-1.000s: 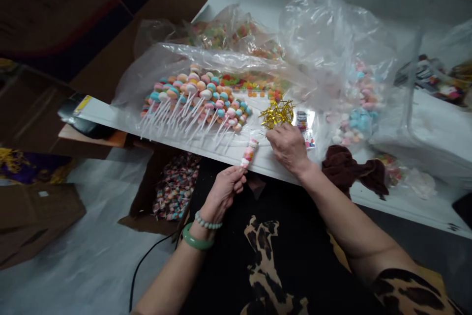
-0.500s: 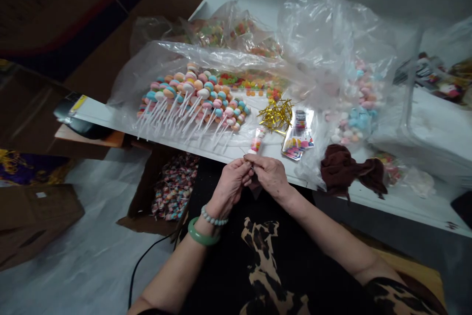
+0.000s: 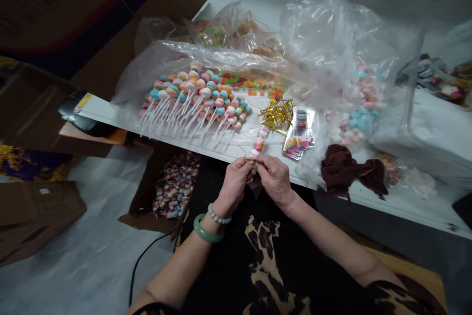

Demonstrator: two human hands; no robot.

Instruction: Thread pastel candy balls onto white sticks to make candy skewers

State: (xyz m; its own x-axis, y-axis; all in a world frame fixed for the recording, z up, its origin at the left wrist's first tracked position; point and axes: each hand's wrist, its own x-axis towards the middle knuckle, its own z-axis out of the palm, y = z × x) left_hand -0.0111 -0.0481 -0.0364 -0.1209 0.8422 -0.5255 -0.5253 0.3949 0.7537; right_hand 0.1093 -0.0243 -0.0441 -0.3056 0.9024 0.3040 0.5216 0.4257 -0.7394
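A small clear bag of candy [image 3: 259, 143] lies at the table's front edge, its near end at my fingertips. A gold twist tie [image 3: 250, 158] crosses that end, one thin tip sticking out to the left. My left hand [image 3: 236, 181] pinches the tie from the left side. Close against it, my right hand [image 3: 275, 178] is closed at the tie's other side; the bag's gathered end is mostly hidden by the fingers. Beyond the bag is a loose pile of gold twist ties [image 3: 277, 114]. Flat printed bags [image 3: 299, 137] lie right of it.
Candy lollipops on white sticks [image 3: 199, 99] are heaped at the left on plastic sheeting. Clear plastic bags [image 3: 313, 20] stand behind. A brown cloth [image 3: 339, 167] lies at right. Below the table, an open carton [image 3: 140, 207] holds many wrapped candies.
The twist tie's thin tip now shows left of the candy bag, and gold is visible between my fingertips. Both hands remain together at the bag's end; the view has shifted slightly.
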